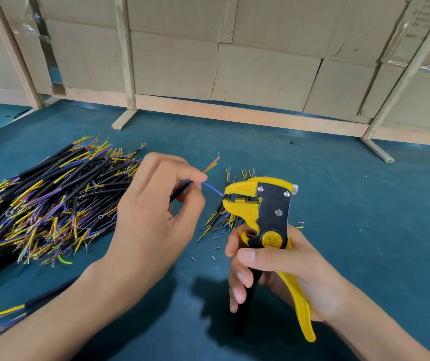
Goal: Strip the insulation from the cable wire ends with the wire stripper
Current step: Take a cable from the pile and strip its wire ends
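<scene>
Head view: we see our left hand (pixel 154 217) pinching one cable (pixel 180 192), blue wire (pixel 212 188) entering one wire stripper (pixel 266 212) gripped by our right hand (pixel 281 272)

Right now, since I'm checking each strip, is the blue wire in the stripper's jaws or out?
In. The blue wire runs from the left hand into the wire stripper mouth, held by the right hand.

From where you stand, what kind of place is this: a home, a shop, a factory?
Probably a small workshop or factory bench. A big pile of cut cables lies on a blue-green work mat, stacked cardboard cartons stand behind, and a hand holds a wire stripper.
</scene>
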The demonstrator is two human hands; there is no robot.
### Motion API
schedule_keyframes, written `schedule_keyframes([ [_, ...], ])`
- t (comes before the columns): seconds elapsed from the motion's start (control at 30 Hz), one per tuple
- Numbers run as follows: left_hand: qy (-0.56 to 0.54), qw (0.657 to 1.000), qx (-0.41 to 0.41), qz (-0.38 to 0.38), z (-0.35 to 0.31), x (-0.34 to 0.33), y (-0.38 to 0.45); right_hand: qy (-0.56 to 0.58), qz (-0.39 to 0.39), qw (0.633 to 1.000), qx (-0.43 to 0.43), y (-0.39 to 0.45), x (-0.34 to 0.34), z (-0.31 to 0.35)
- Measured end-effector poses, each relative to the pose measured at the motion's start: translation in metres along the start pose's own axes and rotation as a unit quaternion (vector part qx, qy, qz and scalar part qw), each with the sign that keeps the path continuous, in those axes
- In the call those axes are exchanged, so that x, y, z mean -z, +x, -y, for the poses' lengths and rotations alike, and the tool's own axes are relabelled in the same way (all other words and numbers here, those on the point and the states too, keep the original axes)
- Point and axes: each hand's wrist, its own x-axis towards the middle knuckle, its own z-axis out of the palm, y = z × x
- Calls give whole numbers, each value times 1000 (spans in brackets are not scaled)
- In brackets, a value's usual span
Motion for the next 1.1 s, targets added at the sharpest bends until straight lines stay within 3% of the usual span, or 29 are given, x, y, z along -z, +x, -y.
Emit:
schedule_keyframes([
  [0.47,-4,999,-37,12,1,1,-1,82,1,997,0,5,6,-8],
  [0.7,-5,998,-36,52,1,-4,-6,123,22,992,-21,9,5,-18],
  [1.1,-4,997,-31,64,1,-9,-11,123,13,992,-13,9,4,-19],
])
